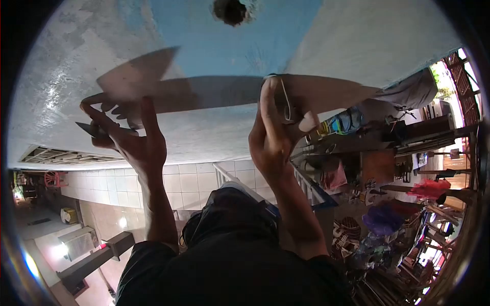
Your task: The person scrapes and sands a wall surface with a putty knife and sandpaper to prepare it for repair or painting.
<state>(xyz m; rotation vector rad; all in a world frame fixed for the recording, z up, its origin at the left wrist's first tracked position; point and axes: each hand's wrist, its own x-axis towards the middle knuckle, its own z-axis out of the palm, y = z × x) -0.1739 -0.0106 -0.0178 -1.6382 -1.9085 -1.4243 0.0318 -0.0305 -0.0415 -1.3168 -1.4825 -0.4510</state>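
Note:
Both my hands are raised against a blue and grey painted wall [235,46]. My left hand [133,140] has its lower fingers curled round a dark pointed blade [88,128], with thumb and forefinger apart. Opposite it, my right hand [275,135] is closed on a thin flat piece with a pale rim [287,99], partly covered by the fingers; I cannot tell its kind. A long brown-grey band [224,92] runs behind both hands and tapers to the right. Above the left hand, a pointed brown-grey shape [137,71] shows against the wall.
A rough hole [230,11] breaks the wall at the top. White tiles [184,183] lie beyond the wall's edge. A blue-and-white railing [312,191] stands near my right arm. Purple [383,219] and red [427,189] bundles and clutter fill the right side.

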